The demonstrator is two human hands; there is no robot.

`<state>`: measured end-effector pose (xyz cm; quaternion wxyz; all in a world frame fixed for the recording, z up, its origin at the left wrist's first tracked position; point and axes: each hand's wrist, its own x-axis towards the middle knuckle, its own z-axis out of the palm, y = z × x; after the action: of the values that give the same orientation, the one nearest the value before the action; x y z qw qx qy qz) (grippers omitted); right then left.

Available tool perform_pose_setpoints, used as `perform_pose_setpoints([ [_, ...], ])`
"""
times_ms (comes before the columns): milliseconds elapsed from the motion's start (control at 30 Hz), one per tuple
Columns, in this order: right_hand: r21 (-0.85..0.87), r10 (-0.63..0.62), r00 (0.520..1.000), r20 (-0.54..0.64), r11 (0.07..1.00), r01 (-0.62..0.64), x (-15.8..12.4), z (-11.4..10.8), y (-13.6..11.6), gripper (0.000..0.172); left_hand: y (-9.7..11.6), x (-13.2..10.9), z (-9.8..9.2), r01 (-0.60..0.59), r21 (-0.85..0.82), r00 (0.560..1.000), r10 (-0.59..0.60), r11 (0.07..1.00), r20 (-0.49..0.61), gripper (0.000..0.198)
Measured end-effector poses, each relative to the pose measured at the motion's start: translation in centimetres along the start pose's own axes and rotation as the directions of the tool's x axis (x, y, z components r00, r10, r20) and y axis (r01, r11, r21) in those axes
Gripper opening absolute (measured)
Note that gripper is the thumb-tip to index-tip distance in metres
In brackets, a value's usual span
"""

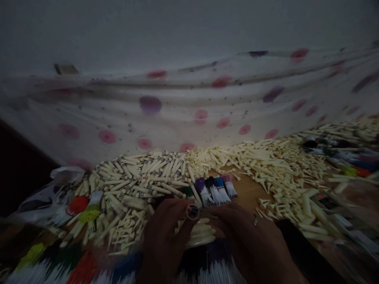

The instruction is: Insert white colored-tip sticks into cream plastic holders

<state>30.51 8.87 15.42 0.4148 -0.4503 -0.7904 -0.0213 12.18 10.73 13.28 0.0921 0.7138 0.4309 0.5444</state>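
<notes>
My left hand (166,232) is closed around a cream pen barrel (193,212), whose round end faces me with something dark inside. To its right is my right hand (251,236), a ring on one finger, with its fingers bent toward the barrel. Its fingertips are in shadow, so whatever they pinch is hidden. Just beyond both hands stand bundles of thin white pen refills with purple (201,191), blue (221,189) and pink (229,185) ends. Several plain cream barrels (201,232) lie below and between my hands.
Striped pen barrels (142,173) are heaped at back left, plain cream parts (275,165) at back right. Small pointed parts (127,232) fill a clear bag. More coloured refills (83,268) line the front. A device with a red light (322,199) sits right, before a flowered sheet (177,114).
</notes>
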Motion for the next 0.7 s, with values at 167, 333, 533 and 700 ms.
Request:
perform_pose_setpoints([
  [167, -0.025, 0.062, 0.998, 0.008, 0.998, -0.062, 0.2, -0.3, -0.9, 0.030, 0.1, -0.1, 0.2, -0.003, -0.012, 1.000, 0.003, 1.000, -0.005, 0.018],
  [333, -0.018, 0.061, 0.997, 0.036, 0.998, -0.060, 0.0, -0.4, -1.2, 0.030, 0.1, -0.2, 0.1, 0.006, -0.015, 1.000, -0.006, 1.000, -0.018, 0.016],
  [533, 0.066, 0.061, 0.998, -0.018, 0.996, -0.060, -0.2, -0.6, -0.9, 0.024, 0.2, 0.1, -0.1, -0.003, -0.005, 1.000, 0.003, 1.000, -0.001, 0.021],
  [700, 0.029, 0.069, 0.997, -0.021, 0.997, -0.069, -0.1, -0.7, -1.0, 0.024, 0.3, 0.1, -0.3, 0.022, 0.008, 0.999, -0.022, 1.000, 0.024, 0.014],
])
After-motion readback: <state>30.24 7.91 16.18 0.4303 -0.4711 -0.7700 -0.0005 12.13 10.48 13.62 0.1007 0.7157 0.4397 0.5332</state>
